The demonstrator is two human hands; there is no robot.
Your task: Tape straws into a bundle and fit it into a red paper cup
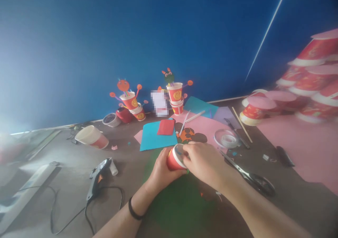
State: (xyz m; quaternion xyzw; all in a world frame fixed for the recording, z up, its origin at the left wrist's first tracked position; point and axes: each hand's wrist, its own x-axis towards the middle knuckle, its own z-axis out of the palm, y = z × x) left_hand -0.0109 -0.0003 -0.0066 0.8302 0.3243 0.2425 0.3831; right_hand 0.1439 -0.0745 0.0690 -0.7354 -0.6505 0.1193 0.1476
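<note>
A red paper cup (174, 161) with a white rim is tilted in my left hand (160, 171), whose fingers wrap round its side. Bent over the cup's upper end is my right hand (200, 160), its fingers drawn together at the rim. Whatever those fingertips pinch is hidden. A greyish surface shows inside the rim. Green paper (182, 210) lies beneath both hands. Just beyond the cup are orange and dark paper cut-outs (186, 136) and a blue sheet (153, 139) with a red piece (166, 127) on it. Scissors (253, 181) lie beside my right forearm.
A corded glue gun (99, 176) and a tipped cup (92, 136) lie left. Two cup figures (129, 100) (175, 93) stand by the blue wall. Clear tape (228, 140), a wooden stick (242, 125) and stacked red cups (308, 81) on pink paper occupy the right.
</note>
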